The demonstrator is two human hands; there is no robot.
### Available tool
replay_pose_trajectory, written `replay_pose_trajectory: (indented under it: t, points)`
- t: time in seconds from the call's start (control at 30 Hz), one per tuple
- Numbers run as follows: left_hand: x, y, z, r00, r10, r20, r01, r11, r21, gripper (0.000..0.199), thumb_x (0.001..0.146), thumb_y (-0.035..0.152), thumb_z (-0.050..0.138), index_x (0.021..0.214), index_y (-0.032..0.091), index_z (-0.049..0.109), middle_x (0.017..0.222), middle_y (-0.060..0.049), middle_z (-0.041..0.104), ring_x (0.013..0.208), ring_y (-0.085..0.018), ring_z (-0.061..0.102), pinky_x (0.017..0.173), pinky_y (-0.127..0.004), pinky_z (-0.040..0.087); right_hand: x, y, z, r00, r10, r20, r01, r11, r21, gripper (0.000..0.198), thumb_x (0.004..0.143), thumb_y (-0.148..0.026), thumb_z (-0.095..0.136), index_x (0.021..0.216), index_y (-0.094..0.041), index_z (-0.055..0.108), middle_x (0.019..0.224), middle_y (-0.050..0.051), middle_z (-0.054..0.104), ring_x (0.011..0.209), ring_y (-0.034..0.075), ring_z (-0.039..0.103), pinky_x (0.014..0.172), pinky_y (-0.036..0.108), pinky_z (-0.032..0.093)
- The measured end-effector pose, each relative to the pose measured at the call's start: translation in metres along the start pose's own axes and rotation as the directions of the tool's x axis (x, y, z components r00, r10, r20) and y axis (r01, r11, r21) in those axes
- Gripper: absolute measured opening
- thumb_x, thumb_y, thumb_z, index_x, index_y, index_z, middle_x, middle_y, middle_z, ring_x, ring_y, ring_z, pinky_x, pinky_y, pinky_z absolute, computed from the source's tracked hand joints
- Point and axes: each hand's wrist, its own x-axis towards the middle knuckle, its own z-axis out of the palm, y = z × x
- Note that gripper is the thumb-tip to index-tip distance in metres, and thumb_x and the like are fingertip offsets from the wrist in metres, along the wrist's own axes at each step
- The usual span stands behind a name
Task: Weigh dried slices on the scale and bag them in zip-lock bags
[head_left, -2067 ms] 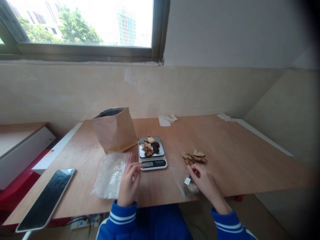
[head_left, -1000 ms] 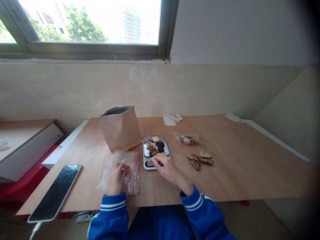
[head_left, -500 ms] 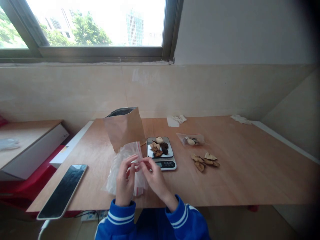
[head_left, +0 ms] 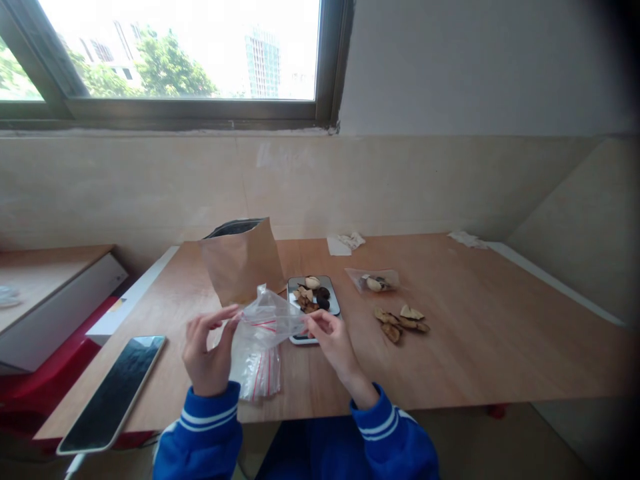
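A clear zip bag (head_left: 274, 313) is stretched between my two hands above the table. My left hand (head_left: 209, 350) pinches its left edge between thumb and fingers. Its right edge is pinched in my right hand (head_left: 333, 340). Below lies a stack of clear zip bags (head_left: 263, 373) with red stripes. Just behind the held bag is a kitchen scale (head_left: 334, 300) with dried slices, dark round pieces and a pale piece on its plate; the held bag and my right hand partly cover its front and display.
A brown paper bag (head_left: 245, 260) stands open behind the scale. A filled zip bag (head_left: 374, 281) and loose dried slices (head_left: 401, 322) lie to the right. A phone (head_left: 114, 393) with a cable rests at left. Crumpled tissue (head_left: 351, 241) lies near the wall.
My hands have moved apart, left hand leftward and right hand slightly rightward, and a single zip bag now spans them above the stack. The view has shifted slightly.
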Motion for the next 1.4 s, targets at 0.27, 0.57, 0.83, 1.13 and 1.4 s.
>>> replay_pose_trajectory:
  t: [0.27, 0.57, 0.83, 1.13, 1.4]
  points:
    - [0.001, -0.003, 0.011, 0.919, -0.206, 0.335, 0.259, 0.958, -0.121, 0.018, 0.086, 0.033, 0.056, 0.093, 0.019, 0.065, 0.088, -0.003, 0.064, 0.081, -0.016, 0.059, 0.074, -0.029, 0.047, 0.020, -0.019, -0.025, 0.986, -0.049, 0.162, 0.062, 0.995, -0.075, 0.031, 0.081, -0.047, 0.061, 0.093, -0.018, 0.066, 0.078, 0.003, 0.069, 0.076, 0.016, 0.063, 0.070, 0.028, 0.049]
    - [-0.032, 0.007, 0.033, 0.891, -0.303, 0.339, 0.382, 0.903, -0.196, 0.034, 0.094, 0.036, 0.039, 0.122, 0.021, 0.050, 0.104, -0.008, 0.058, 0.089, -0.018, 0.058, 0.080, -0.034, 0.049, 0.029, -0.022, -0.003, 0.987, -0.062, 0.151, 0.058, 0.998, 0.025, 0.030, 0.081, -0.047, 0.059, 0.091, -0.019, 0.058, 0.069, 0.000, 0.064, 0.065, 0.014, 0.063, 0.060, 0.025, 0.047]
    - [-0.047, 0.007, 0.038, 0.886, -0.152, 0.437, 0.257, 0.947, -0.191, 0.084, 0.073, 0.033, 0.073, 0.142, 0.027, 0.025, 0.124, -0.012, 0.048, 0.094, -0.021, 0.058, 0.077, -0.037, 0.053, 0.014, -0.008, 0.013, 0.995, -0.058, 0.080, 0.061, 0.997, -0.035, 0.031, 0.080, -0.046, 0.059, 0.090, -0.017, 0.063, 0.071, 0.002, 0.065, 0.064, 0.016, 0.062, 0.060, 0.026, 0.048]
    - [-0.033, -0.001, 0.030, 0.919, -0.297, 0.261, 0.317, 0.947, -0.040, 0.037, 0.086, 0.036, 0.056, 0.120, 0.022, 0.055, 0.110, -0.007, 0.062, 0.090, -0.020, 0.060, 0.082, -0.036, 0.049, 0.016, -0.009, 0.002, 0.967, -0.190, -0.168, 0.111, 0.914, -0.390, 0.020, 0.083, -0.040, 0.054, 0.075, -0.022, 0.057, 0.062, 0.000, 0.059, 0.057, 0.015, 0.055, 0.056, 0.026, 0.042]
    - [-0.033, -0.025, 0.038, 0.967, -0.193, 0.167, 0.206, 0.977, -0.060, 0.038, 0.081, 0.038, 0.062, 0.114, 0.020, 0.055, 0.109, -0.008, 0.061, 0.097, -0.022, 0.057, 0.080, -0.035, 0.048, 0.053, 0.013, -0.045, 0.932, -0.352, -0.085, 0.232, 0.760, -0.607, 0.031, 0.092, -0.040, 0.040, 0.103, -0.020, 0.061, 0.104, 0.011, 0.062, 0.103, 0.024, 0.054, 0.092, 0.041, 0.040]
